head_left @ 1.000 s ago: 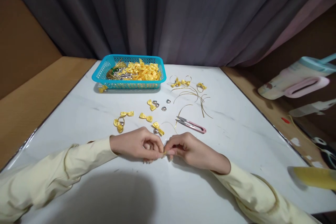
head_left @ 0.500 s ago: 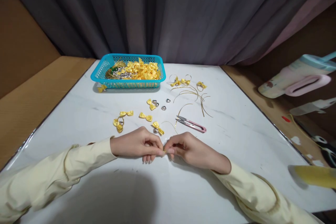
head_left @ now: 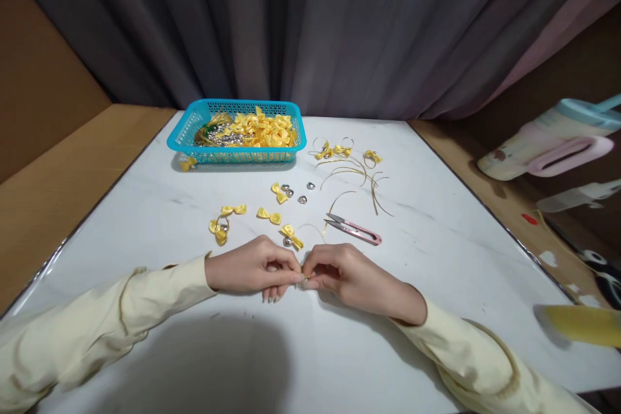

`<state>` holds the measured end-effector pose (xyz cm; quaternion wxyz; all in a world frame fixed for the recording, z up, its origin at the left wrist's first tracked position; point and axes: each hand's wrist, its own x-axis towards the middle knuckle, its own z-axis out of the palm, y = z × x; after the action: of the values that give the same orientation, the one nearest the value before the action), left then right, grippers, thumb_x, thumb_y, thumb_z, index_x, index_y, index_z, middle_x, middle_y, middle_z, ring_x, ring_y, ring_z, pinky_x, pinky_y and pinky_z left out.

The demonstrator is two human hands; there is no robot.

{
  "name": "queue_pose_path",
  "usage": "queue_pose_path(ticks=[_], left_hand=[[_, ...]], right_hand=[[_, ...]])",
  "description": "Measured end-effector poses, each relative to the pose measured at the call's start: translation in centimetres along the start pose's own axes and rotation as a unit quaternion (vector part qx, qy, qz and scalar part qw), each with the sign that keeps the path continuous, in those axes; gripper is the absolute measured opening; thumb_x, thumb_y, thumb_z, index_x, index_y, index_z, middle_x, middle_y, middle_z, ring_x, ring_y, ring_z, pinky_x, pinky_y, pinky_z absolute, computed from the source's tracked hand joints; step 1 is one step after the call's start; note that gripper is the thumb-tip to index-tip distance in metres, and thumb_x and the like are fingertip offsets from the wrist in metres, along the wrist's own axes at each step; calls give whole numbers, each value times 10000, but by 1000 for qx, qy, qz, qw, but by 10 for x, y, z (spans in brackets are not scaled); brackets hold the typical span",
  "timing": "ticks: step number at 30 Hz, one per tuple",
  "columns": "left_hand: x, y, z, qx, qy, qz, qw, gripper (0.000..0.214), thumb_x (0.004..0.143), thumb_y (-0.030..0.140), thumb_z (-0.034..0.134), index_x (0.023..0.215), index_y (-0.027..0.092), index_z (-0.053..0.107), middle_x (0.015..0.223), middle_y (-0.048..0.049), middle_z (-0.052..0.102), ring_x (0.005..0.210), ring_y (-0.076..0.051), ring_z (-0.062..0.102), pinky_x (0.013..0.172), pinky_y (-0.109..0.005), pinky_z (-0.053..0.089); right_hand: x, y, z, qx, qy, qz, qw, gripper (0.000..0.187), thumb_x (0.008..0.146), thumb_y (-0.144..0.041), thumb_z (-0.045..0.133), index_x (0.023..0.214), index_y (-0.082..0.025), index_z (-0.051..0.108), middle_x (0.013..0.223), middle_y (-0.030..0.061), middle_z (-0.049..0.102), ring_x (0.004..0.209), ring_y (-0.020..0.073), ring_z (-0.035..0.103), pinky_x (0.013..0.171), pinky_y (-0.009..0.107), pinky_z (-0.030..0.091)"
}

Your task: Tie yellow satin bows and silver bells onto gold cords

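Observation:
My left hand (head_left: 257, 265) and my right hand (head_left: 356, 278) meet low over the table, fingertips nearly touching. Both are closed in a pinch around a tiny bit of gold cord (head_left: 307, 277); most of it is hidden by the fingers. Just beyond them lies a yellow satin bow (head_left: 291, 237) with a silver bell-like charm (head_left: 288, 241). To its left are another yellow bow (head_left: 269, 215) and a bow with a gold loop (head_left: 220, 230). Pink-handled thread snips (head_left: 354, 229) rest ahead of my right hand, beside a thin curved cord (head_left: 334, 205).
A turquoise basket (head_left: 233, 158) at the back holds yellow bows, silver charms and a cord bundle. Loose gold cords (head_left: 373, 191) and looped bows (head_left: 334, 151) lie right of it. Several silver charms (head_left: 303, 200) sit mid-table. A tumbler (head_left: 548, 142) and a yellow object (head_left: 582, 325) are at right.
The fingertips of my right hand have shifted slightly, and a little more of the gold piece shows between the hands. The things on the table have stayed put.

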<state>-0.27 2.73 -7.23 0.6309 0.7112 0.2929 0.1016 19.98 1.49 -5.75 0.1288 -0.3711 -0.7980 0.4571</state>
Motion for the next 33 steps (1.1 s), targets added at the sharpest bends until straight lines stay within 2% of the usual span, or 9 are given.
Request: queue_pose_path(ticks=[9, 13, 20, 24, 29, 33], left_hand=[[-1, 0, -1, 18, -8, 18, 1000, 244, 886, 296, 476, 810, 106, 609, 541, 7, 599, 425, -65, 536, 465, -153, 469], [0, 2, -2, 32, -32, 23, 999, 234, 908, 252, 424, 854, 110, 602, 593, -11, 619, 457, -71, 548, 482, -157, 471], [0, 3, -1, 64, -27, 23, 997, 207, 899, 201, 426, 840, 111, 603, 590, -2, 605, 461, -58, 522, 468, -132, 441], [-1, 4, -1, 89, -18, 42, 995, 199, 896, 190, 436, 827, 112, 605, 585, 0, 605, 467, -57, 525, 477, -129, 425], [-1, 2, -1, 78, -19, 32, 996, 198, 896, 202, 436, 818, 109, 592, 594, -6, 607, 461, -62, 530, 453, -136, 417], [-1, 0, -1, 64, -14, 27, 997, 185, 890, 205, 445, 818, 108, 585, 586, -3, 604, 456, -59, 535, 457, -134, 432]], right_hand=[[0, 1, 1, 1, 0, -12, 1000, 171, 764, -18, 528, 758, -132, 656, 714, 25, 637, 659, 113, 560, 608, 203, 418], [-1, 1, 0, 10, 2, 1, 1000, 164, 760, -25, 534, 747, -131, 658, 706, 27, 639, 652, 115, 562, 607, 206, 423], [0, -1, 1, 38, -12, 30, 999, 139, 765, -49, 531, 752, -119, 650, 703, 31, 642, 641, 116, 562, 586, 207, 418], [0, 1, 1, 44, -14, 35, 998, 120, 776, -88, 530, 751, -124, 642, 696, 29, 631, 628, 114, 539, 574, 209, 409], [0, 5, -1, 30, -29, 38, 998, 90, 774, -182, 584, 820, -124, 634, 642, -1, 546, 568, 100, 455, 516, 201, 366], [0, 4, -3, 19, -18, 36, 999, 89, 772, -160, 589, 845, -132, 631, 669, -5, 537, 581, 94, 445, 528, 196, 362]])
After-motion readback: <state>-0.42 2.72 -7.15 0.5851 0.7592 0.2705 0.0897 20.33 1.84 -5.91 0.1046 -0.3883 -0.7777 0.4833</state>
